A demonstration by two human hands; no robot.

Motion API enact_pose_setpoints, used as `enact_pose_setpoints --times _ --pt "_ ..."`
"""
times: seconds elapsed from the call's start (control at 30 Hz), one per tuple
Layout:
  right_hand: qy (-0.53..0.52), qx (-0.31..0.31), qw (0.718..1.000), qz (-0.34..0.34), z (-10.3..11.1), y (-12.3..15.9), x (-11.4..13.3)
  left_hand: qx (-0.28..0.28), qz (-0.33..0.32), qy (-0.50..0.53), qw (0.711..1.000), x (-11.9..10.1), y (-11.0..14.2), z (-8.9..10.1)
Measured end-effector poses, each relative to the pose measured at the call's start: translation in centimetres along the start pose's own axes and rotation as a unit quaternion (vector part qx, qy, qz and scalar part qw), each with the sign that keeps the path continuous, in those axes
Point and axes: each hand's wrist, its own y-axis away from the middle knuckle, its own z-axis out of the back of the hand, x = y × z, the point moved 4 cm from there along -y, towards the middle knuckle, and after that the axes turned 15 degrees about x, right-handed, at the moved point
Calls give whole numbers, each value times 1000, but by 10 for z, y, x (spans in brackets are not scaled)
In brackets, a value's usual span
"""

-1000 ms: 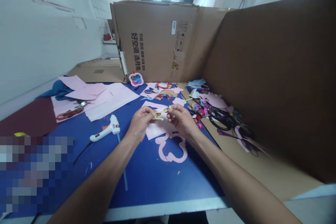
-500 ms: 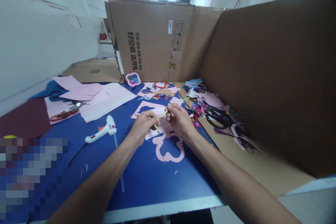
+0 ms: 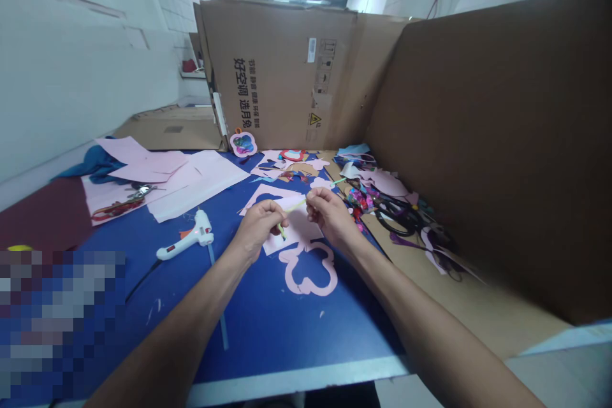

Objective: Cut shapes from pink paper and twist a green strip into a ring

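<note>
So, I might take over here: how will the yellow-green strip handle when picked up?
The yellow-green strip looks slender, so it's probably light. It changes direction at the left hand, which suggests it bends easily. Whether it springs back, I can't tell.

A yellow-green strip [image 3: 295, 206] is pinched by the left hand [image 3: 257, 231] and right hand [image 3: 332, 213]; a pink flower-shaped frame [image 3: 316, 291] is laid nearer the worktop's front edge [image 3: 296, 377].
</note>
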Motion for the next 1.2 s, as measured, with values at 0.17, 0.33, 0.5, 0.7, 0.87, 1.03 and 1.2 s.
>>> enact_pose_setpoints --times 0.17,0.33,0.5,0.7,0.87,1.03,1.2 --pt "-86 -16 996 20 -3 3 -3 25 6 -9 1000 2 0 -8" --pt "-138 -27 990 22 -5 5 -6 35 15 -4 999 6 0 -13" --pt "-111 -46 992 29 -1 4 -4 37 14 5 999 6 1 -14" --pt "-125 -13 992 -24 -3 2 -7 8 5 18 1000 7 0 -11" --pt "-112 38 990 -75 -17 6 -16 -25 -17 35 999 6 0 -3" --pt "-96 -3 994 -53 -17 8 -19 -31 -24 37 999 5 -1 -2" --pt "-90 5 993 -72 -18 8 -19 -35 -38 34 998 5 -1 -3"
